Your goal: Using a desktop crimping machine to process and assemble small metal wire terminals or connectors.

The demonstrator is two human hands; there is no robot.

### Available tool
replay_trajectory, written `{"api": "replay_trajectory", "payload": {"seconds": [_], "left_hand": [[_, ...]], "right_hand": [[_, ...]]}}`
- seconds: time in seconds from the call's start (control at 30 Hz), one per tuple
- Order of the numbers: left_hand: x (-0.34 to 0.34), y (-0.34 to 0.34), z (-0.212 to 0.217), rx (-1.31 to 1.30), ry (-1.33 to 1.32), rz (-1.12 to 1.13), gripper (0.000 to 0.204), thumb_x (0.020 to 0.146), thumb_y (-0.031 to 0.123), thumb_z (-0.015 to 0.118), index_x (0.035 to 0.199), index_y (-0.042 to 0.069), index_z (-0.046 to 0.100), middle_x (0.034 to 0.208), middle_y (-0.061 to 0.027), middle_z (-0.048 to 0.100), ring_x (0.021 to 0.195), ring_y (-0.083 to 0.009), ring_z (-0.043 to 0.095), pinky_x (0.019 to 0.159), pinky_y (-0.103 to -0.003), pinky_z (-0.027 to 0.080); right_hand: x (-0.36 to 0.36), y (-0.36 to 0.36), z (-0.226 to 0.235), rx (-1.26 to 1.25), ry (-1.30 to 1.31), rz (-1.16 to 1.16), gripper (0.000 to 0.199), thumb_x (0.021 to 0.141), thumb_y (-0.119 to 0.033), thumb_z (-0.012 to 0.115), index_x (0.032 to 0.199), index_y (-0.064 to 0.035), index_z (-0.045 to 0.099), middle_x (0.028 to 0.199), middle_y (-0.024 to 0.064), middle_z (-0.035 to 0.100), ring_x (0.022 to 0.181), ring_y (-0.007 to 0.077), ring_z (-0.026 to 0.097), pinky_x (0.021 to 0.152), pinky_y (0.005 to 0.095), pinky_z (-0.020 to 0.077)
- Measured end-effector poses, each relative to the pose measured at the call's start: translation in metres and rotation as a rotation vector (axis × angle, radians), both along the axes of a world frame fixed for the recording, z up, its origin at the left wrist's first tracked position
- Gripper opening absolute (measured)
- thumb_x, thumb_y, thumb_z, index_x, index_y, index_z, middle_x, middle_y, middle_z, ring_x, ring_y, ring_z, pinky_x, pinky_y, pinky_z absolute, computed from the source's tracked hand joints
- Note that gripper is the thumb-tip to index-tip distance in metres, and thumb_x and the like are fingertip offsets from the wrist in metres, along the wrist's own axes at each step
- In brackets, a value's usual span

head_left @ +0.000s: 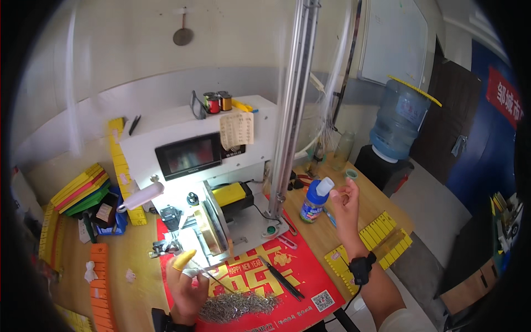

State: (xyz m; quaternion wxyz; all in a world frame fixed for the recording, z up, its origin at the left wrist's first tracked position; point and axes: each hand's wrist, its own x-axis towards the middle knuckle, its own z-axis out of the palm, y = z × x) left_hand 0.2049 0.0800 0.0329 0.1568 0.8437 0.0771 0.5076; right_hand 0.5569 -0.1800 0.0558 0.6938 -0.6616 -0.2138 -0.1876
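Meanwhile, left hand [185, 288] is pinching a thin metal pin [213, 278] above the pin pile [239, 306]; right hand [345, 205] is hovering loosely open, empty, beside the blue bottle [314, 202].

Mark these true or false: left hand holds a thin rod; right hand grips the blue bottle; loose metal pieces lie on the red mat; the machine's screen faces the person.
1. The left hand holds a thin rod: true.
2. The right hand grips the blue bottle: false; it is raised beside it, apart.
3. Loose metal pieces lie on the red mat: true.
4. The machine's screen faces the person: true.
5. The left hand's thumb is bare: false; it wears a yellow cap.
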Motion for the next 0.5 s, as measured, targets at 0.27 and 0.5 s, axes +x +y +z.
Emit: {"api": "replay_trajectory", "payload": {"seconds": [0.27, 0.5], "left_hand": [[-0.013, 0.0, -0.009, 0.061, -0.001, -0.001, 0.032, 0.074, -0.005, 0.073, 0.105, 0.001, 0.066, 0.126, -0.0193, 0.071, 0.116, -0.0426, 0.066, 0.105, -0.057, 0.049], [-0.013, 0.009, -0.013, 0.038, -0.008, -0.022, 0.026, 0.075, -0.002, 0.075, 0.1, 0.001, 0.067, 0.124, -0.02, 0.073, 0.114, -0.0419, 0.069, 0.105, -0.057, 0.051]], "right_hand": [[0.025, 0.021, -0.005, -0.275, -0.207, -0.085, 0.026, 0.097, -0.018, 0.076, 0.111, 0.0023, 0.067, 0.094, 0.0098, 0.061, 0.081, 0.0185, 0.058, 0.076, 0.0348, 0.0492], [0.006, 0.026, 0.0, -0.401, -0.331, -0.187, 0.028, 0.1, -0.021, 0.072, 0.108, 0.0034, 0.061, 0.096, 0.0178, 0.059, 0.088, 0.0357, 0.063, 0.079, 0.0439, 0.0496]]}}
